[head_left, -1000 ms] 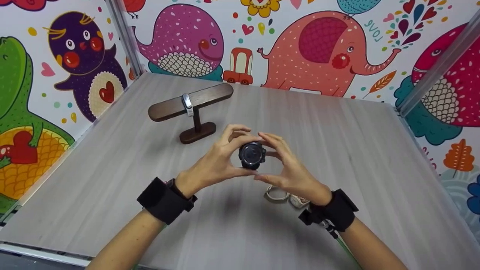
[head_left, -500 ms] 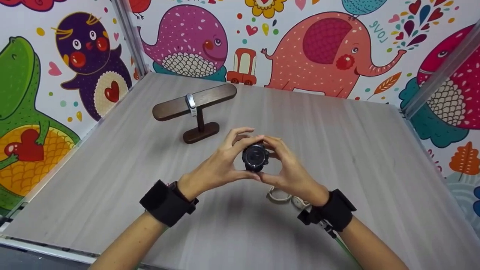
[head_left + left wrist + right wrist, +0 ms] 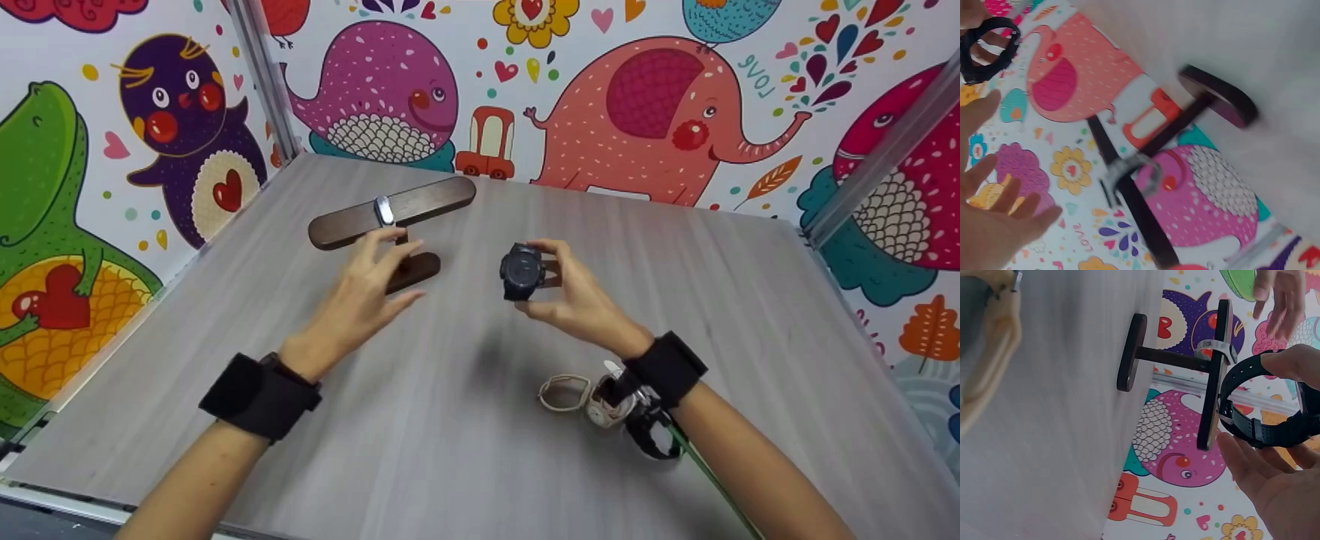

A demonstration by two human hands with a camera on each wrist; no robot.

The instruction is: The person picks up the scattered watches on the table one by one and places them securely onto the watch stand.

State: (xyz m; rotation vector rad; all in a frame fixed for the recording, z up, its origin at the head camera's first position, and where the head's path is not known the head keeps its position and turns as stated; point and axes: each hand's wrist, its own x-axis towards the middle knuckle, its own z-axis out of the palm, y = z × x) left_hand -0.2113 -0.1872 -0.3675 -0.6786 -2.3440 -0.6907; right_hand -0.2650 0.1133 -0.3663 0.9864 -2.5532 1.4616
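My right hand (image 3: 583, 304) holds a black wristwatch (image 3: 521, 271) above the table, thumb on one side and fingers on the other. Its strap (image 3: 1258, 433) makes a buckled loop in the right wrist view, with the dial mostly hidden at that frame's edge. My left hand (image 3: 356, 292) is apart from the watch, fingers spread and slightly bent, holding nothing. In the head view it overlaps the post of a dark wooden T-shaped watch stand (image 3: 442, 196). A silver-white fitness band (image 3: 385, 210) wraps the stand's crossbar, left of its middle.
Below my right wrist, a cream bracelet-like watch (image 3: 564, 394), a light-dialled watch (image 3: 600, 414) and a black-strapped watch (image 3: 652, 444) lie close together on the grey wood-grain table (image 3: 420, 450). Cartoon-printed walls (image 3: 645, 120) stand behind and at the sides.
My left hand has let go of the black watch and moved left toward the stand. My right hand, now holding the watch alone, has shifted slightly forward and turned it.
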